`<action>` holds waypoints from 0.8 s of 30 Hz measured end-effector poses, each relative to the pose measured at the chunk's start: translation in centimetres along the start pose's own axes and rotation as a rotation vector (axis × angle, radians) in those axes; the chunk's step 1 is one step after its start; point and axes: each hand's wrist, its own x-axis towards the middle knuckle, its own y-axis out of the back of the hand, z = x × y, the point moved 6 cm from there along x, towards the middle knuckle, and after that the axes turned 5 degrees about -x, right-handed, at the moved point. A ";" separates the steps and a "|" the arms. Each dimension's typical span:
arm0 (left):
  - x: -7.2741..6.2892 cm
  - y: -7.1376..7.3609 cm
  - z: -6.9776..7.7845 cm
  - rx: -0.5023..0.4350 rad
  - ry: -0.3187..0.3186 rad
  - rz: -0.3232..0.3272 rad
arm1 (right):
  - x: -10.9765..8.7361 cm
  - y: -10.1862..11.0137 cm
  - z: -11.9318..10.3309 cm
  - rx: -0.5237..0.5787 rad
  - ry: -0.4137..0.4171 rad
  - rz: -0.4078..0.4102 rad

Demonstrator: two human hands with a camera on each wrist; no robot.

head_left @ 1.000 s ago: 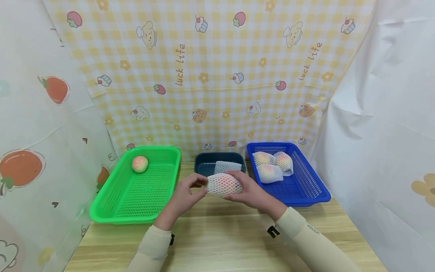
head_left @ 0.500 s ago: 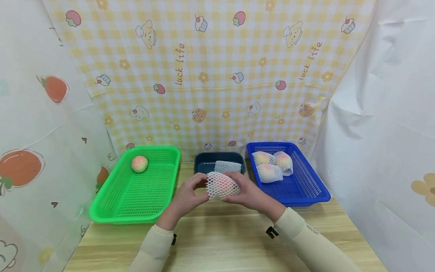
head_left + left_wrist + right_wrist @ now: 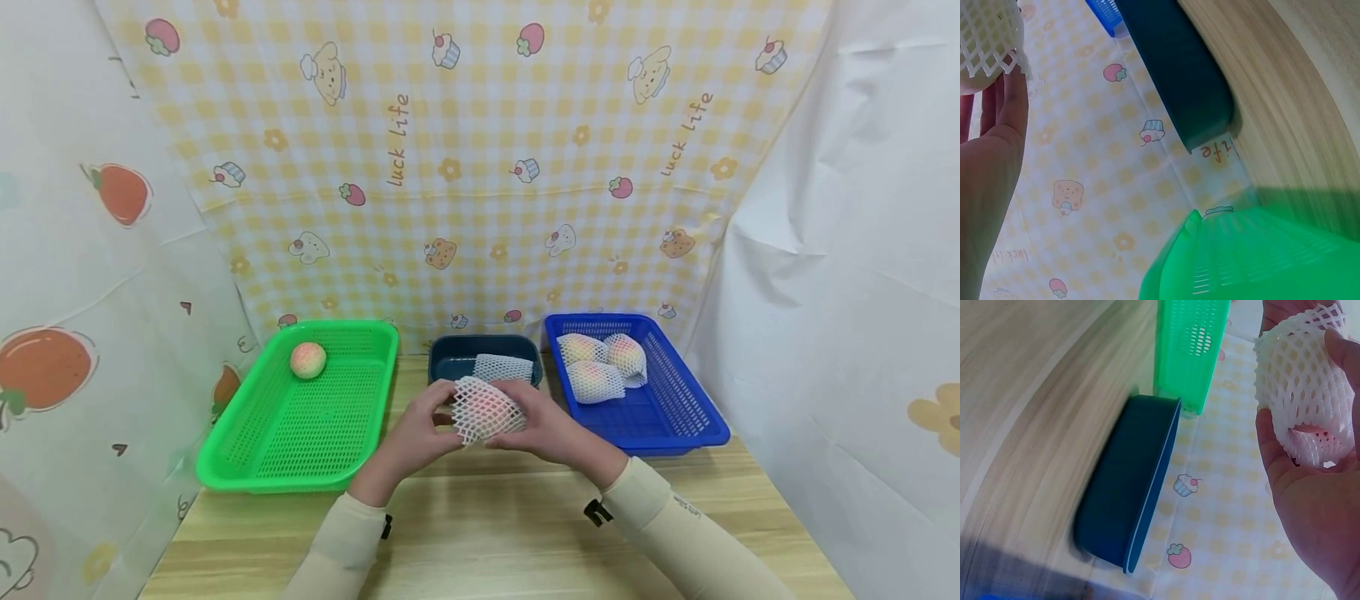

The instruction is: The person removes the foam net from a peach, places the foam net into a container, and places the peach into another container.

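Between my two hands is a peach point(image 3: 491, 407) in a white foam net sleeve point(image 3: 471, 410), held above the table in front of the dark tray. My right hand point(image 3: 551, 425) grips its right side, thumb and fingers around the net. The left hand point(image 3: 416, 437) holds the sleeve's left end, which flares out in the head view. A strip of bare peach point(image 3: 974, 84) shows past the net edge in the left wrist view. The right wrist view shows a gap in the net point(image 3: 1304, 403) near the palm.
At left, a green basket point(image 3: 360, 475) contains one bare peach point(image 3: 308, 360). The dark teal tray point(image 3: 442, 346) at the back centre has flat foam nets point(image 3: 504, 367) in it. A blue basket point(image 3: 686, 408) at right holds three netted peaches point(image 3: 595, 382).
The left end of the net has spread wider and tilted downward between my hands. My left fingers have moved farther apart on it. Baskets and tray have stayed put.
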 end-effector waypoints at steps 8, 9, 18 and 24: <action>0.2 -0.4 -0.4 0.012 0.009 -0.023 | 0.2 -0.1 -0.6 -0.030 0.019 -0.011; 0.3 -0.4 -0.4 0.013 0.005 -0.026 | 0.2 -0.2 -0.6 -0.036 0.017 -0.014; 0.3 -0.5 -0.3 0.001 0.010 -0.038 | 0.2 -0.3 -0.8 -0.043 0.027 -0.017; 0.2 -0.4 -0.2 0.031 0.014 -0.039 | 0.2 -0.4 -0.9 -0.042 0.023 -0.020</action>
